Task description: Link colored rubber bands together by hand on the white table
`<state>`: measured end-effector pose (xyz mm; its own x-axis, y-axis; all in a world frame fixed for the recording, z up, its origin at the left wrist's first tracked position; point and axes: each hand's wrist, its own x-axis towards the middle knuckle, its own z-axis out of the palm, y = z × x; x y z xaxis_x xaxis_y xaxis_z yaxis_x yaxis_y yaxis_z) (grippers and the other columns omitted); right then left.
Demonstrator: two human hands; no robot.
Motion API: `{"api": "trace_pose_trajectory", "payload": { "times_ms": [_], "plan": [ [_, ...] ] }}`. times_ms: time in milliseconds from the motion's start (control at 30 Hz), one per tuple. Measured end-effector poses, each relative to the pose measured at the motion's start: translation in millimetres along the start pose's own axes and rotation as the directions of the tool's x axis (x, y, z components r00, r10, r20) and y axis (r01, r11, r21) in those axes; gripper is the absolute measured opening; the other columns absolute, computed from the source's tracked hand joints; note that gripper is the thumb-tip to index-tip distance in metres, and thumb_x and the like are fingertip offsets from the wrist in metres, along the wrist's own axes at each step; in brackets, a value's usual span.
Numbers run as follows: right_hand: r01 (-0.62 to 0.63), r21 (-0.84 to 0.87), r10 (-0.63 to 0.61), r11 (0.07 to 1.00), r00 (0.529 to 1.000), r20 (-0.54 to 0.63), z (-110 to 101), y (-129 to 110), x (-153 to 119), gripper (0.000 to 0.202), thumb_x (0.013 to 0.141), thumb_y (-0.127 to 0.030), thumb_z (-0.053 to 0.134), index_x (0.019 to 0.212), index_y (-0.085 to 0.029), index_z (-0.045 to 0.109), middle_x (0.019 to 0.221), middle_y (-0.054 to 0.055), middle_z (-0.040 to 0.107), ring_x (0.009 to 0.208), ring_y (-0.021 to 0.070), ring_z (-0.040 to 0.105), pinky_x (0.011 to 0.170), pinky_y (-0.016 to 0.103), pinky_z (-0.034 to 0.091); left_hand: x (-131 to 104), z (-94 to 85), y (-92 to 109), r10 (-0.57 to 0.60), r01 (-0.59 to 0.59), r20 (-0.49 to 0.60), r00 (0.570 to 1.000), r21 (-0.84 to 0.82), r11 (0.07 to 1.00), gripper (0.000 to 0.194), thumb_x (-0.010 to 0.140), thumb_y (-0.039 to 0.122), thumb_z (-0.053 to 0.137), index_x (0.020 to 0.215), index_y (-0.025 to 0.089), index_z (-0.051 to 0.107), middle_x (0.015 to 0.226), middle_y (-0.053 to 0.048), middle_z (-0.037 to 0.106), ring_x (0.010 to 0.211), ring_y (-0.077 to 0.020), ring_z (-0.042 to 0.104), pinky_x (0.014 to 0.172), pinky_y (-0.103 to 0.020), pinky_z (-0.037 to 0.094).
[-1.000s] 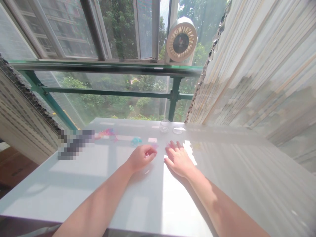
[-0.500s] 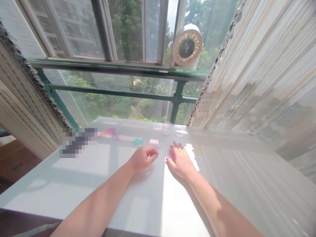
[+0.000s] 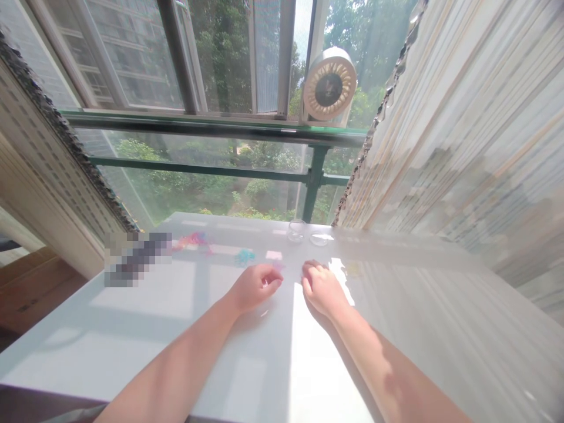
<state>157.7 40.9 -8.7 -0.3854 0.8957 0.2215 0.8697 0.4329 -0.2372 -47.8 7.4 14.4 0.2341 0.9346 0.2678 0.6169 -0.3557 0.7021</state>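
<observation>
My left hand (image 3: 258, 286) rests on the white table (image 3: 145, 329) with its fingers curled toward the thumb; what lies inside is hidden. Just beyond its fingertips is a faint lilac pile of small pieces (image 3: 278, 266). Fingers bent down and drawn together, my right hand (image 3: 325, 288) sits on the tabletop beside a bright sunlit patch, and its own back covers whatever is beneath. Left of the lilac pieces lies a teal cluster (image 3: 245, 257). Farther left spreads a pink and orange pile (image 3: 194, 239). A pale yellow pile (image 3: 353, 270) lies right of my right hand.
A clear round container (image 3: 296, 231) and a shallow clear dish or lid (image 3: 320, 238) stand near the table's far edge. A blurred-out dark object (image 3: 141, 258) lies at far left. Behind are a green railing (image 3: 198, 169), a round white fan (image 3: 329, 88) and curtains (image 3: 458, 147).
My right hand has drawn its spread fingers in and curled them; the pink pieces seen by them before are now hidden. The left hand stays curled in nearly the same place.
</observation>
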Motion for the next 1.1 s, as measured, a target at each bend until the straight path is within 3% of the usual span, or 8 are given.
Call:
{"api": "trace_pose_trajectory", "payload": {
  "times_ms": [267, 467, 567, 667, 733, 900, 1000, 1100],
  "plan": [
    [0.008, 0.151, 0.003, 0.989, 0.998, -0.07, -1.3, 6.9, -8.8, 0.027, 0.086, -0.028, 0.045, 0.108, -0.019, 0.058, 0.119, 0.009, 0.056, 0.106, 0.0228, 0.051, 0.092, 0.034, 0.038, -0.2, -2.1, -1.1, -0.034, 0.034, 0.004, 0.999, -0.009, 0.999, 0.018, 0.08, 0.027, 0.052, 0.08, 0.019, 0.068, 0.078, -0.002, 0.069, 0.07, -0.0142, 0.059, 0.066, -0.025, 0.045],
    [0.018, 0.278, 0.061, 0.96, 0.959, -0.275, -6.5, 17.3, -12.7, 0.025, 0.085, -0.028, 0.043, 0.104, -0.019, 0.057, 0.115, 0.011, 0.056, 0.109, 0.0244, 0.049, 0.092, 0.037, 0.039, -0.7, -4.2, -4.5, -0.043, 0.043, -0.019, 0.999, -0.006, 0.999, 0.017, 0.08, 0.026, 0.052, 0.081, 0.019, 0.068, 0.076, -0.001, 0.069, 0.068, -0.0138, 0.059, 0.064, -0.024, 0.044],
    [0.058, 0.339, 0.062, 0.939, 0.941, -0.333, -12.4, 19.4, -14.2, 0.018, 0.085, -0.027, 0.041, 0.086, -0.02, 0.058, 0.094, 0.009, 0.062, 0.09, 0.0221, 0.056, 0.082, 0.034, 0.042, 1.2, -12.4, -9.0, -0.039, 0.04, -0.064, 0.997, 0.022, 0.999, 0.016, 0.08, 0.026, 0.052, 0.079, 0.02, 0.067, 0.075, 0.0, 0.068, 0.068, -0.0136, 0.059, 0.065, -0.024, 0.045],
    [0.091, 0.441, -0.012, 0.893, 0.984, -0.178, -15.7, 14.6, -20.7, 0.022, 0.087, -0.031, 0.041, 0.074, -0.021, 0.055, 0.067, 0.002, 0.057, 0.061, 0.015, 0.05, 0.061, 0.027, 0.04, 4.0, -34.3, -22.3, -0.086, 0.097, -0.191, 0.978, 0.048, 0.994, 0.018, 0.08, 0.029, 0.052, 0.082, 0.02, 0.067, 0.078, -0.001, 0.069, 0.072, -0.015, 0.06, 0.067, -0.025, 0.046],
    [0.113, 0.466, -0.116, 0.878, 0.993, -0.022, -15.7, 7.4, -27.3, 0.031, 0.088, -0.034, 0.041, 0.059, -0.021, 0.042, 0.053, -0.003, 0.042, 0.05, 0.0117, 0.036, 0.051, 0.025, 0.031, 3.0, -56.0, -38.9, -0.17, 0.19, -0.348, 0.922, 0.023, 0.981, 0.023, 0.081, 0.033, 0.05, 0.088, 0.019, 0.067, 0.081, -0.003, 0.069, 0.075, -0.0166, 0.062, 0.069, -0.026, 0.047],
    [0.112, 0.466, -0.283, 0.878, 0.906, 0.314, -16.6, -12.8, -40.5, 0.036, 0.086, -0.031, 0.04, 0.057, -0.019, 0.022, 0.055, -0.005, 0.025, 0.052, 0.0106, 0.023, 0.05, 0.025, 0.021, -21.8, -103.9, -94.5, -0.406, 0.429, -0.667, 0.625, -0.142, 0.892, 0.029, 0.084, 0.026, 0.04, 0.097, 0.015, 0.063, 0.093, -0.008, 0.069, 0.08, -0.0183, 0.065, 0.077, -0.03, 0.05],
    [0.074, 0.46, -0.276, 0.885, 0.879, 0.39, -18.0, -16.4, -40.7, 0.035, 0.085, -0.029, 0.04, 0.058, -0.019, 0.02, 0.057, -0.005, 0.024, 0.054, 0.011, 0.023, 0.051, 0.025, 0.02, -38.2, -109.7, -116.0, -0.482, 0.58, -0.654, 0.583, -0.081, 0.811, 0.028, 0.082, 0.021, 0.042, 0.102, 0.016, 0.061, 0.102, -0.009, 0.068, 0.09, -0.02, 0.064, 0.082, -0.032, 0.048],
    [-0.004, 0.49, -0.24, 0.872, 0.869, 0.434, -17.6, -13.6, -38.0, 0.035, 0.087, -0.032, 0.037, 0.06, -0.02, 0.019, 0.059, -0.005, 0.024, 0.055, 0.011, 0.025, 0.052, 0.024, 0.022, -40.4, -102.7, -120.6, -0.513, 0.662, -0.59, 0.624, 0.051, 0.748, 0.031, 0.078, 0.02, 0.05, 0.107, 0.017, 0.061, 0.11, -0.011, 0.066, 0.099, -0.0219, 0.061, 0.088, -0.033, 0.045]
  ]
}}
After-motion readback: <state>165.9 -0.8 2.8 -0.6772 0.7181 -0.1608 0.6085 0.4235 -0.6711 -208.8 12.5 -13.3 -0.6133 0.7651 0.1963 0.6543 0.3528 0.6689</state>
